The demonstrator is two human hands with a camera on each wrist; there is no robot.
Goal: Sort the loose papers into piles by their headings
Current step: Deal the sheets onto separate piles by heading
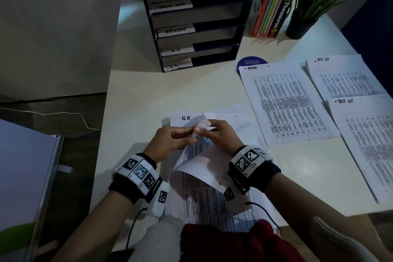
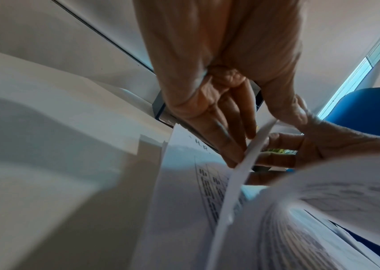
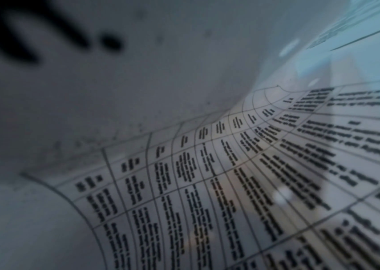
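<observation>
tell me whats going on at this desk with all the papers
A person is sorting printed sheets by heading. Both hands, left and right, pinch the curled-up top sheet of the unsorted stack, baring a sheet headed H.R.. To the right lie an ADMIN pile and two TASK LIST piles. A labelled tray rack stands behind.
</observation>
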